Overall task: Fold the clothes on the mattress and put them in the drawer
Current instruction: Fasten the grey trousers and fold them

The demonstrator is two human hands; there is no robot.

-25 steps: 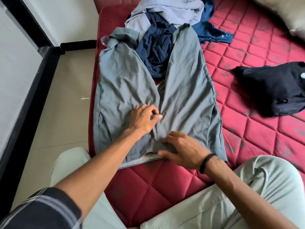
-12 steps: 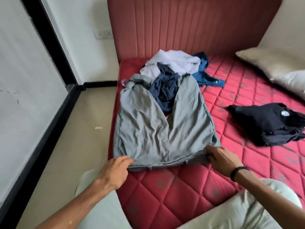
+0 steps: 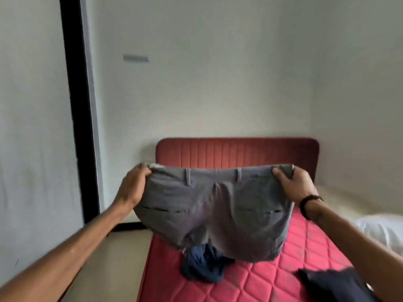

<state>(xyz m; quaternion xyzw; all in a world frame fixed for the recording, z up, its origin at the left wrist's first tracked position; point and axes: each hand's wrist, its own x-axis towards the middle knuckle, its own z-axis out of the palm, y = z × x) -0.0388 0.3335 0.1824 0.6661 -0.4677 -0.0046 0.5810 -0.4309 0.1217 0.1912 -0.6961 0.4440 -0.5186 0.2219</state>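
2 hands grip the trousers [image 3: 214, 210] by the waistband: left hand [image 3: 133, 188] at 9 o'clock, right hand [image 3: 294, 186] at 3; legs hang toward 6, over the mattress [image 3: 272, 277].

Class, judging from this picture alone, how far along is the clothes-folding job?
Done: nothing looks folded. In hand: left hand and right hand hold the grey trousers up by the waistband. Left: folding them, the navy garment and black garment on the mattress; no drawer visible.
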